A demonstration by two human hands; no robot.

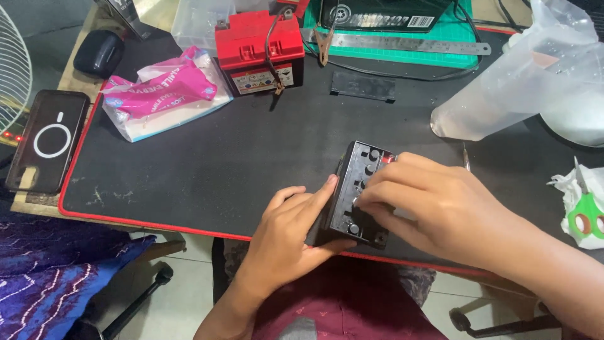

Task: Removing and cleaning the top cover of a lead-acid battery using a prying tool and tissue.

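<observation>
Head view: a black desk mat (220,164) with a red border covers the worktop
Black battery case (360,192): stands near the mat's front edge, right of its middle, top face with round holes turned up
Left hand (286,236): fingers narrow, thumb and forefinger clasping the case's left wall and front corner
Right hand (434,211): lies over the case's right half, fingertips (368,198) curled and pinched on its top face; what they pinch cannot be told
Red battery (259,50): at the mat's back edge, red lid over a black base, a white rectangular label with small coloured symbols on its front side
Tissue pack (165,91): near the mat's back left corner, soft, pink wrapper over white and pale blue
Phone (47,138): off the mat's left edge, dark screen showing a white ring
Black box (380,14): beyond the back edge on a green mat, white barcode label at its right
Steel ruler (409,44): along the back edge
Black flat lid (363,85): on the mat behind the case
Clear plastic bag (516,82): back right corner
Green scissors (586,211): right edge, on white paper
</observation>
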